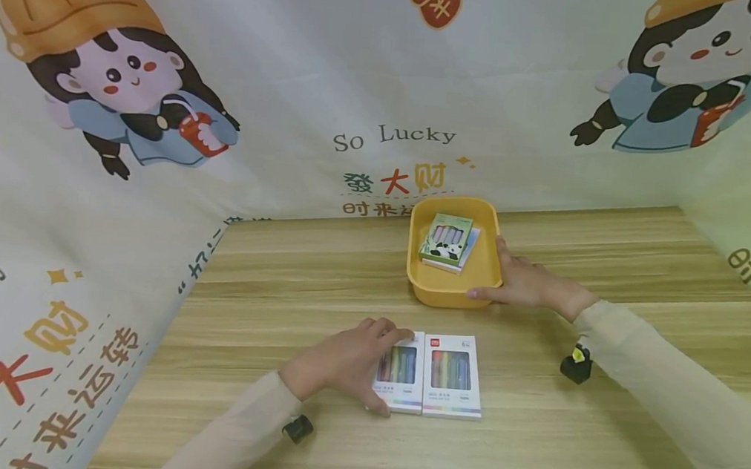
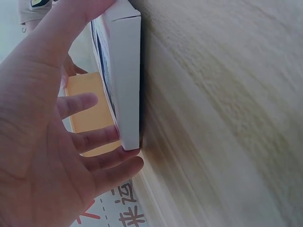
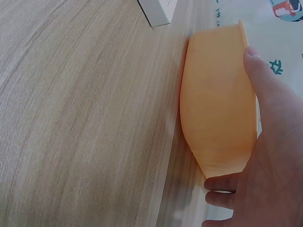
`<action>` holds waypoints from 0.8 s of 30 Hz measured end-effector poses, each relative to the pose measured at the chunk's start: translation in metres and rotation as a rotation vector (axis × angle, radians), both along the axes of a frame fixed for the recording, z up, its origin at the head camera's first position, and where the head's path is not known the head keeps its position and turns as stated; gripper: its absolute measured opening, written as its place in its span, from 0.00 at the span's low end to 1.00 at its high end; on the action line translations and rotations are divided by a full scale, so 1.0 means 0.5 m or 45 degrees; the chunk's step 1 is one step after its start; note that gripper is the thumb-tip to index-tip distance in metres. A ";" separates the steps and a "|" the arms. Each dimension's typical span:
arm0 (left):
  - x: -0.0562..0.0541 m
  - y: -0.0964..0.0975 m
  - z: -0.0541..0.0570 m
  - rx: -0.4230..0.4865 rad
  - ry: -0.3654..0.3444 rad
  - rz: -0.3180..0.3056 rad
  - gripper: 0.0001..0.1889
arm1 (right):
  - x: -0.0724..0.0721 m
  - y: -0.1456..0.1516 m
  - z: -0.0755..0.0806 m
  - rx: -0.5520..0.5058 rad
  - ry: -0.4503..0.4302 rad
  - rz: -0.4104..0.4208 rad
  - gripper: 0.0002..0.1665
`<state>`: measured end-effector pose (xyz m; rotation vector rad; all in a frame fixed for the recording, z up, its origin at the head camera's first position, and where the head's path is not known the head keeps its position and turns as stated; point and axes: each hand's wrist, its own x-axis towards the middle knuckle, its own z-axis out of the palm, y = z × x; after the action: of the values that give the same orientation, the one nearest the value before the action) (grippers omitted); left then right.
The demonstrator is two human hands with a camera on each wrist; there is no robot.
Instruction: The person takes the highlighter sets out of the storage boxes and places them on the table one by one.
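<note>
Two white boxes of colored pens lie side by side on the table, each with a window showing the colors. My left hand [image 1: 347, 362] spans the left pen box [image 1: 398, 374], thumb at its near end and fingers at its far end; the left wrist view shows the white side of this pen box [image 2: 127, 85]. The right pen box [image 1: 453, 375] lies against it, untouched. My right hand [image 1: 528, 284] grips the right side of a yellow plastic basket [image 1: 446, 299], its thumb at the rim [image 3: 251, 85]. Inside sits a green panda-printed pen box [image 1: 447, 239] on a paler box.
The wooden table [image 1: 318, 281] meets a printed cloth backdrop [image 1: 281, 92] behind the basket and at both sides. Small black devices [image 1: 576, 364] hang at both wrists.
</note>
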<state>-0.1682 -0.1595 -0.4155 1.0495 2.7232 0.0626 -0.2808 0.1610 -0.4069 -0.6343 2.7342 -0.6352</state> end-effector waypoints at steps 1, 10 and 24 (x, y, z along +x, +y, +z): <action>0.001 0.000 0.000 0.000 0.002 0.000 0.62 | 0.000 0.000 0.000 -0.004 0.001 0.001 0.76; 0.006 0.000 -0.003 -0.013 0.027 -0.001 0.62 | 0.002 -0.003 0.002 -0.022 0.002 0.000 0.75; 0.010 -0.001 -0.003 -0.029 0.046 -0.015 0.62 | 0.005 -0.004 0.005 -0.033 -0.010 0.001 0.74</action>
<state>-0.1632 -0.1598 -0.4170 1.0705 2.7430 0.0106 -0.2784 0.1590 -0.4046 -0.6379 2.7225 -0.6723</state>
